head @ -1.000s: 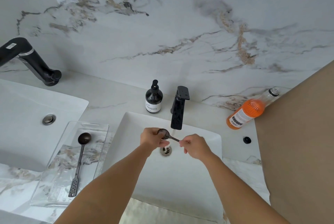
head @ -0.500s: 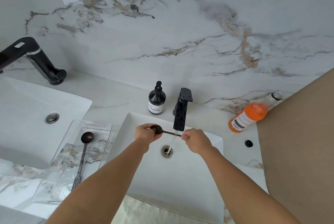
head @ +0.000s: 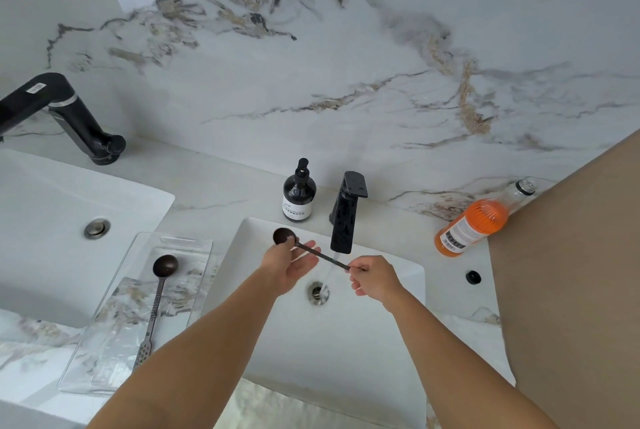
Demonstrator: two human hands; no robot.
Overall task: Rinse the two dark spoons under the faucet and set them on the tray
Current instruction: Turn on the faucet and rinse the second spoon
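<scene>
One dark spoon (head: 313,253) is held across the right-hand sink (head: 377,342), its round bowl to the left and its thin handle passing under the water that runs from the black faucet (head: 344,220). My left hand (head: 289,267) holds it loosely just behind the bowl, fingers stretched along the handle. My right hand (head: 375,278) pinches the handle's far end. The second dark spoon (head: 157,304) lies lengthwise on the clear tray (head: 187,245) left of the sink, bowl toward the wall.
A dark pump bottle (head: 299,194) stands left of the faucet. An orange bottle (head: 476,222) leans at the right against a tan panel (head: 571,290). A second sink (head: 52,227) with its own black faucet (head: 69,116) is at the left.
The spoon has shifted left, so its bowl now sticks out past my left hand and the handle sits under the stream. My left fingers have loosened and stretched out.
</scene>
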